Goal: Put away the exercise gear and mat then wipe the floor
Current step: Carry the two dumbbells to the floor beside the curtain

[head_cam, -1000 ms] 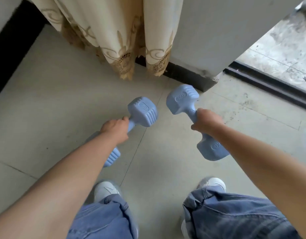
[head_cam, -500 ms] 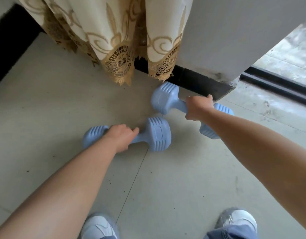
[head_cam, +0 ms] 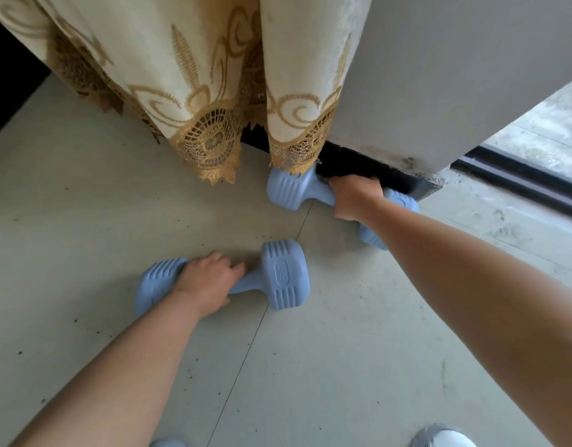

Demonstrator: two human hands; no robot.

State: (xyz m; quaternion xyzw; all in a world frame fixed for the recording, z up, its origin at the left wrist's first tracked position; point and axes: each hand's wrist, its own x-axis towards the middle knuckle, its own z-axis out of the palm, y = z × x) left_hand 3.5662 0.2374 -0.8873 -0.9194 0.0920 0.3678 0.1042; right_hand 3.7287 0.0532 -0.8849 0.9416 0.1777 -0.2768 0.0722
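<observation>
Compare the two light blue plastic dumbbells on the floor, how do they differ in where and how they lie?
The light blue plastic dumbbell under the left hand lies out on the open pale floor tiles; the light blue plastic dumbbell under the right hand lies against the black baseboard. The first lies clear of the cream lace-edged curtain, whose hem overlaps one end of the second. Both share colour and ribbed heads, and the left hand and right hand each grip a handle.

Both arms outstretched downward, left grip (head_cam: 210, 279) and right grip (head_cam: 355, 196) curled closed.
</observation>
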